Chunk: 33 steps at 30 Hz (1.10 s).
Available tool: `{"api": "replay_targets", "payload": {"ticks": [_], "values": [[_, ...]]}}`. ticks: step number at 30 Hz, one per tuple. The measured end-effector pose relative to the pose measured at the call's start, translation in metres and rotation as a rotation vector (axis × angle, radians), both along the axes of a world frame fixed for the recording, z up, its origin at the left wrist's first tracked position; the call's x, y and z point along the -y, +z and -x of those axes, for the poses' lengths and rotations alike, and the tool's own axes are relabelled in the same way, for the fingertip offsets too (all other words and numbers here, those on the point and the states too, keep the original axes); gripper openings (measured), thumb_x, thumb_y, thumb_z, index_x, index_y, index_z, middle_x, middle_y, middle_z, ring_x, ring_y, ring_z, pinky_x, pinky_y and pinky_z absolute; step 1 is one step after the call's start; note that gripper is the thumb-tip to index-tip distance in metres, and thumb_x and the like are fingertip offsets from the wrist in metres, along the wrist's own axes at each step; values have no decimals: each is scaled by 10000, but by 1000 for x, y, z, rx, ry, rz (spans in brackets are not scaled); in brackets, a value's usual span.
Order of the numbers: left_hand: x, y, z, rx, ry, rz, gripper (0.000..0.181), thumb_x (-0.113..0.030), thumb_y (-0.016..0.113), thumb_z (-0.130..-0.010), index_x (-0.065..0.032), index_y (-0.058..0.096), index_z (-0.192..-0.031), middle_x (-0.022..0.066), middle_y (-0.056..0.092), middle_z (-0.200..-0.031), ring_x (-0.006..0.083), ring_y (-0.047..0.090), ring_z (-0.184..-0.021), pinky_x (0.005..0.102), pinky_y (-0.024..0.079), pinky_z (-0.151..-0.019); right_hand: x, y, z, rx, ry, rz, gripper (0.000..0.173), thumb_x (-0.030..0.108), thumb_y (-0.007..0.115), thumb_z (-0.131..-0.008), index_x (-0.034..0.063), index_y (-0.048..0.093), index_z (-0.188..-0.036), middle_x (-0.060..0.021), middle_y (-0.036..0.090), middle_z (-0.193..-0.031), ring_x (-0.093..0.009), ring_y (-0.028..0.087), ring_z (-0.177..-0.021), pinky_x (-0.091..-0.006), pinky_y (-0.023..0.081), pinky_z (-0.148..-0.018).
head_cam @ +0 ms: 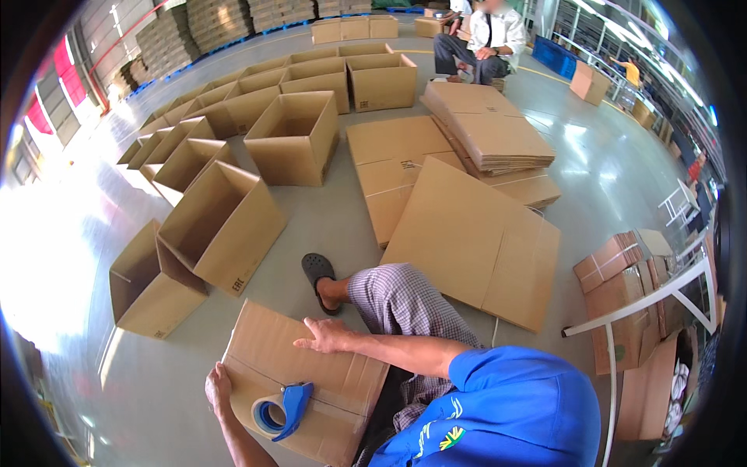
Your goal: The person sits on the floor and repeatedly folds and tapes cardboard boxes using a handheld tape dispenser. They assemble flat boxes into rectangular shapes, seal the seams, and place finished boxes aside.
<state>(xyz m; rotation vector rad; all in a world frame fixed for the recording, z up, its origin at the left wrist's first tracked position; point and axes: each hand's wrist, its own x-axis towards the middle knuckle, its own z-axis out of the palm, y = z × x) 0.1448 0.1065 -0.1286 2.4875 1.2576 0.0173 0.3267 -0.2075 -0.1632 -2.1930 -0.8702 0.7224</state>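
A cardboard piece (292,362) with a seam across its middle lies in front of my body; whether it is a flat sheet or a closed box, I cannot tell. My left hand (219,386) is curled around its far left edge. Flat on its upper part rests my right hand (324,337), thumb and fingers apart, holding nothing. A blue tape dispenser (296,408) with a wide roll of tape (269,415) lies on the cardboard, between my left hand and my body. Neither hand touches the dispenser.
Open cardboard boxes (222,222) stand in curved rows ahead. Flattened cartons (467,245) lie stacked beside my knee, with another stack (490,122) beyond. A seated person (484,46) is behind it. A white metal frame (642,298) and packed cartons (618,309) stand at right.
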Motion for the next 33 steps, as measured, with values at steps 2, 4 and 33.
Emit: {"api": "replay_targets", "payload": {"ticks": [2, 4, 33], "values": [[12, 0, -29, 57, -131, 75, 528, -486, 422, -976, -67, 641, -1210, 191, 658, -1167, 391, 595, -1106, 434, 451, -971, 3, 6, 4, 8, 2, 8, 947, 729, 483, -853, -54, 395, -1377, -296, 557, -1270, -425, 563, -1155, -488, 459, -963], [20, -11, -57, 283, -257, 91, 541, -465, 449, -966, -48, 577, -1286, 191, 622, -1238, 377, 573, -1157, 418, 440, -995, 0, 15, 1, 14, 20, 21, 911, 715, 476, -864, -51, 422, -1355, -290, 578, -1239, -429, 575, -1132, -495, 467, -946], [221, 100, 154, -151, -508, -102, 777, -336, 710, -821, 66, 360, -1386, 288, 404, -1422, 365, 341, -1383, 500, 158, -1177, -15, -31, -4, -393, -140, -24, 956, 736, 486, -860, -59, 431, -1387, -256, 538, -1341, -336, 508, -1270, -406, 388, -1061]]}}
